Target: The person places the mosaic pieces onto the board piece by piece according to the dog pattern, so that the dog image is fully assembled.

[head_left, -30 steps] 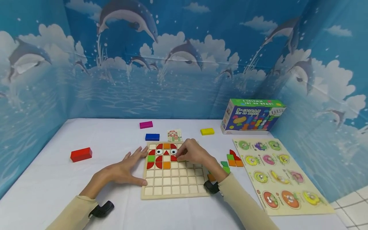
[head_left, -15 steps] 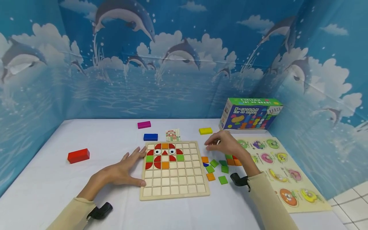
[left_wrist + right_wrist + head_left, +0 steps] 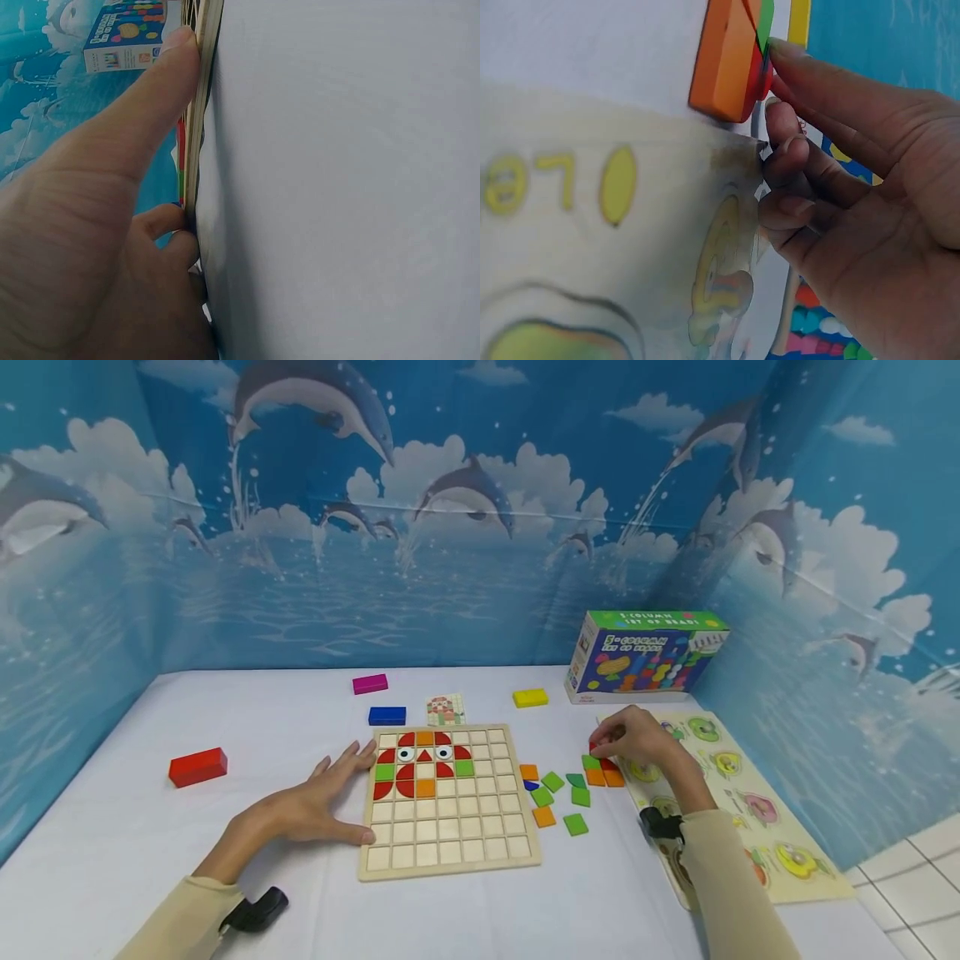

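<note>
Your left hand (image 3: 315, 806) lay spread against board (image 3: 460, 827); right hand (image 3: 643, 739) was at red piece (image 3: 757, 81), hold unclear. Seemed light, stiff, edge-pinchable.

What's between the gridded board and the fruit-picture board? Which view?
Head view: loose pieces on the white cloth. Green tiles, orange tiles, a blue piece, red pieces by the right hand.

Blue dolphin backdrop (image 3: 225, 618) around a white-covered table (image 3: 105, 843)
The printed fabric closes off 3 sides with leaping dolphins (image 3: 465, 497) and white clouds (image 3: 431, 468); pale tiles (image 3: 918, 893) with grey joints show at lower right, under soft, even light.
</note>
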Motion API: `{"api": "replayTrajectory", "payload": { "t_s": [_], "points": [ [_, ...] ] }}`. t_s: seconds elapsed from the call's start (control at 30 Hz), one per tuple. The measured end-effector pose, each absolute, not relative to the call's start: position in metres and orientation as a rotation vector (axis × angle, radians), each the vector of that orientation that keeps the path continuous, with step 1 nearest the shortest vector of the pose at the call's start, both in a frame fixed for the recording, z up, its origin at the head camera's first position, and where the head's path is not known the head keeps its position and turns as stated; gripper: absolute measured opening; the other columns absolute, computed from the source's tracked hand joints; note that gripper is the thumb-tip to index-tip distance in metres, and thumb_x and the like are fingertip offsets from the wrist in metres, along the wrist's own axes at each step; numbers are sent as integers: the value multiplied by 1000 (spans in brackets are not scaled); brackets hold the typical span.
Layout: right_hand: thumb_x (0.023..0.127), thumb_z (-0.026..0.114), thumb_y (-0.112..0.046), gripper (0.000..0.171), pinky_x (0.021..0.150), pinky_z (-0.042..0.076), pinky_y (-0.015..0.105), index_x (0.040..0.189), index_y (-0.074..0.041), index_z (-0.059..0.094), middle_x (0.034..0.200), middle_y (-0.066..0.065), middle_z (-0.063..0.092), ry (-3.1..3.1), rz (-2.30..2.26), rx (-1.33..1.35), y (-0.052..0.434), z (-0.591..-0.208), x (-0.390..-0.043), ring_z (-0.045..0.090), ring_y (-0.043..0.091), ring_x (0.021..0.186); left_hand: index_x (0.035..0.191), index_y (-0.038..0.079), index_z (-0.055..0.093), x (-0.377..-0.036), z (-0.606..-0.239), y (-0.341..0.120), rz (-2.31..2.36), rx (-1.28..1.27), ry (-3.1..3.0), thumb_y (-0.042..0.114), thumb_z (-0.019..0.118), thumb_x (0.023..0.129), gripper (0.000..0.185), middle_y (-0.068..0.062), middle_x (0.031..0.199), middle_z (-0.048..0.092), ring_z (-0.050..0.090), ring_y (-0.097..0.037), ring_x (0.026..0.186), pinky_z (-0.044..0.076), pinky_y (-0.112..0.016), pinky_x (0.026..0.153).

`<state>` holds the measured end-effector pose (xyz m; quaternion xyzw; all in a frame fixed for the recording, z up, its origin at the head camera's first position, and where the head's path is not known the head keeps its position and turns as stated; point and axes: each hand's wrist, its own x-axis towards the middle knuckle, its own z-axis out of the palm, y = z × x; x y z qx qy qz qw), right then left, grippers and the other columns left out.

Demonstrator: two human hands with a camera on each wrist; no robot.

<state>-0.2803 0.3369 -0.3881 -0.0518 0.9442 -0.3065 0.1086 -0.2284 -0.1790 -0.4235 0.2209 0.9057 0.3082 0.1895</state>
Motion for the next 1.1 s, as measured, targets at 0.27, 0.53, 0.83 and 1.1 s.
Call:
{"api": "replayTrajectory", "payload": {
  "t_s": [0.27, 0.53, 0.83, 1.1],
  "points": [
    [95, 83, -9, 9, 78, 52, 31, 99, -2, 80, 88, 7, 69, 2774, -844, -149, 338, -386, -276, 59, 22, 82, 175, 18, 9, -230, -422, -176, 862, 630, 2548, 51, 95, 79, 133, -20, 181, 2, -5, -47, 165, -2, -74, 128],
    [94, 85, -11, 14, 78, 53, 33, 98, -2, 73, 87, 6, 65, 2767, -811, -199, 332, -383, -277, 58, 22, 82, 176, 21, 11, -230, -422, -177, 847, 614, 2559, 52, 94, 79, 131, -20, 181, 0, -5, -50, 164, -1, -75, 127],
    [99, 79, -6, 22, 69, 61, 27, 115, 8, 77, 93, 13, 78, 2702, -1289, -295, 294, -370, -275, 69, 34, 80, 175, 20, 12, -230, -421, -178, 849, 605, 2558, 52, 94, 79, 130, -20, 181, 0, -5, -49, 164, -1, -75, 127],
    [100, 75, -2, 14, 76, 68, 42, 109, 9, 79, 92, 21, 80, 2328, -1523, -365, 239, -376, -269, 79, 27, 73, 175, 16, 9, -230, -421, -180, 871, 646, 2554, 50, 94, 80, 133, -20, 181, 3, -5, -45, 166, -4, -71, 129]
  ]
}}
